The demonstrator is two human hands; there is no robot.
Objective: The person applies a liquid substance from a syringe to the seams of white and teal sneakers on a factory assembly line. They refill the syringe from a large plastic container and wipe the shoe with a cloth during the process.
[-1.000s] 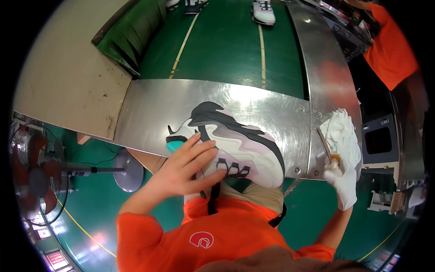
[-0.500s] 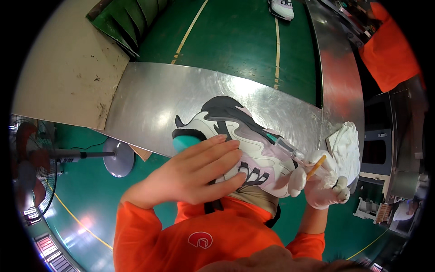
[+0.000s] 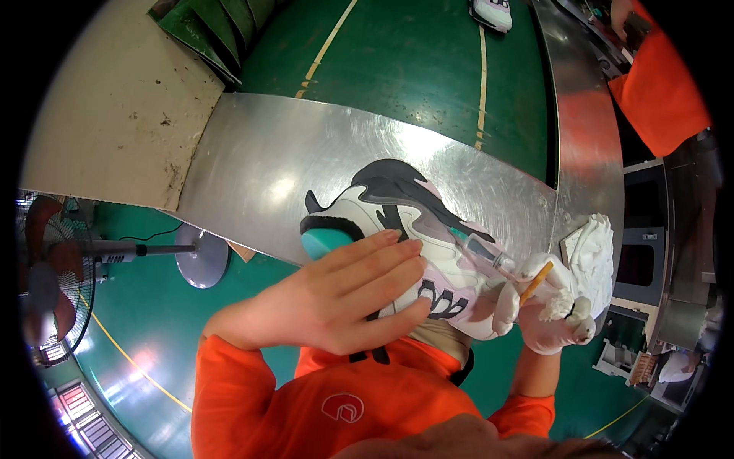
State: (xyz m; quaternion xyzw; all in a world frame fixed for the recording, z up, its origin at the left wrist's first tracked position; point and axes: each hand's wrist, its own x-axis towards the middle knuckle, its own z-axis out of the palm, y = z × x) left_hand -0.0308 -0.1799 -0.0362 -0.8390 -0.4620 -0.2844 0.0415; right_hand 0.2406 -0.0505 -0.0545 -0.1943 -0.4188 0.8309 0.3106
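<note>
A white, lilac and black sneaker (image 3: 390, 183) is tilted on its side at the near edge of the metal table, its sole away from me. A teal form (image 3: 323, 242) fills its collar. Spread across the upper, my bare left hand (image 3: 359, 294) grips the shoe by its laced side. My right hand (image 3: 550, 317), in a white glove, pinches a clear syringe (image 3: 483, 249) near the toe. The syringe's green tip points at the seam between upper and sole; contact is hard to tell. A thin orange-brown stick (image 3: 537, 281) also lies between the gloved fingers.
Crumpled white cloth or paper (image 3: 592, 252) lies right of my gloved hand. A green conveyor belt (image 3: 397, 69) runs beyond the metal table (image 3: 252, 161), carrying another sneaker (image 3: 492, 14). A beige panel (image 3: 122, 122) and a fan (image 3: 57, 268) stand left. An orange-sleeved person (image 3: 661, 92) is at far right.
Both hands, the sneaker and the syringe sit slightly further right in view, and the surroundings have shifted a little too. The grips look the same.
</note>
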